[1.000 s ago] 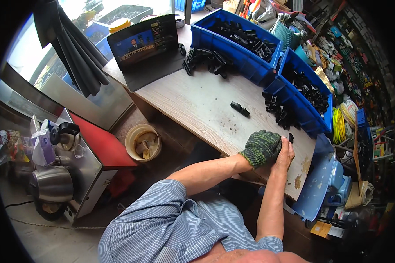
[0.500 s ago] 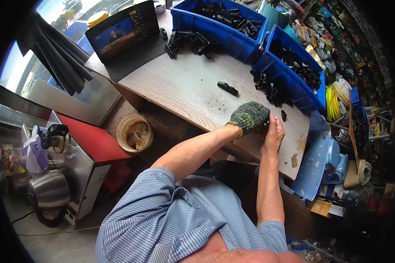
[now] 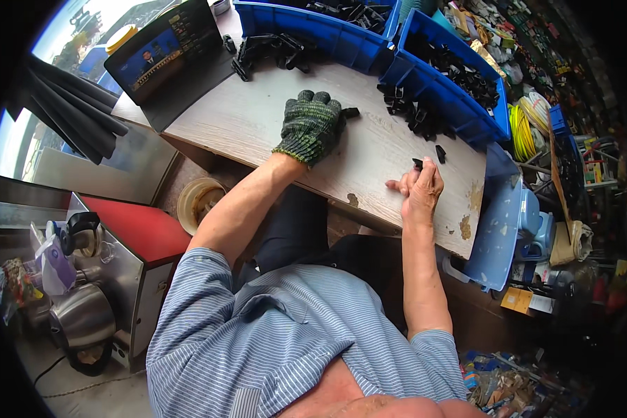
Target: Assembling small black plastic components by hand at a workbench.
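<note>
Black piece point(image 3: 417, 164) pinched in right hand point(image 3: 423, 194) just inside table edge point(image 3: 373, 215); left hand point(image 3: 310, 127) grip: cannot tell; tabletop point(image 3: 369, 157) stretches between.

On the table point(image 3: 369, 171), small parts point(image 3: 412, 115) lie before two bins point(image 3: 341, 45).

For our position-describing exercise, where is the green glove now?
In the head view, the green glove is on the person's left hand, over the table, right of the screen and beside a black piece.
</note>
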Demonstrator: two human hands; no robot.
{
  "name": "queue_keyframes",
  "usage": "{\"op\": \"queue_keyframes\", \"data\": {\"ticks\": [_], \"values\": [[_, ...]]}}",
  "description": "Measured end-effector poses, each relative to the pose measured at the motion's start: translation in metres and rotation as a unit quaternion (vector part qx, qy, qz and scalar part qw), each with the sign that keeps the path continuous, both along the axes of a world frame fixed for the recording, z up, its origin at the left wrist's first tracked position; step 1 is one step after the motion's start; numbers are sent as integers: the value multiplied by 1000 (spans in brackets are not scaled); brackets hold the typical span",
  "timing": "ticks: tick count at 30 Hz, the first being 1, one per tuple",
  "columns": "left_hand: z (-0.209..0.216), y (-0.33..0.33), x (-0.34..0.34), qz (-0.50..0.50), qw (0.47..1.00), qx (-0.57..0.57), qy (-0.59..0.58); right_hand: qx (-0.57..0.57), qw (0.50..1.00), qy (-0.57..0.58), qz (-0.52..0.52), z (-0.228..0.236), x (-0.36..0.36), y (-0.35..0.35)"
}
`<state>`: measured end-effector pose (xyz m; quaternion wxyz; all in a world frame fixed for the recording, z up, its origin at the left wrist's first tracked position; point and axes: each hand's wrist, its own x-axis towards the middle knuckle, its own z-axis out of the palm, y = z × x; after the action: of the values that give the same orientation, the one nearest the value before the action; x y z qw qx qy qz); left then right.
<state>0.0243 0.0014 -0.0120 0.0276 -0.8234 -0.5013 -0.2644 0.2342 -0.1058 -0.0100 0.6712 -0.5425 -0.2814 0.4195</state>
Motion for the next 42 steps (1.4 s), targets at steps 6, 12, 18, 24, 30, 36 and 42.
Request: {"op": "queue_keyframes", "data": {"ticks": [6,12,18,24,30,36,42], "values": [[-8,-13,12,-99,992,-20,-78,-13,1000,12,-21,3,-1,0],[-1,-57,52,-242,923,-142,-264,9,999,22,-38,4,-1,2],[-3,-64,75,-265,888,-222,-303,-17,995,-31,-93,-2,4,0],[-14,-67,87,-220,879,-237,-350,3,995,-59,-78,-15,7,2],[2,-84,111,-191,865,-287,-364,49,974,-190,-117,-24,24,-1],[-11,-76,92,-198,867,-232,-395,-55,986,36,-152,12,-8,-1],[-5,-85,106,-179,868,-247,-392,-26,993,-17,-117,3,4,-2]]}}
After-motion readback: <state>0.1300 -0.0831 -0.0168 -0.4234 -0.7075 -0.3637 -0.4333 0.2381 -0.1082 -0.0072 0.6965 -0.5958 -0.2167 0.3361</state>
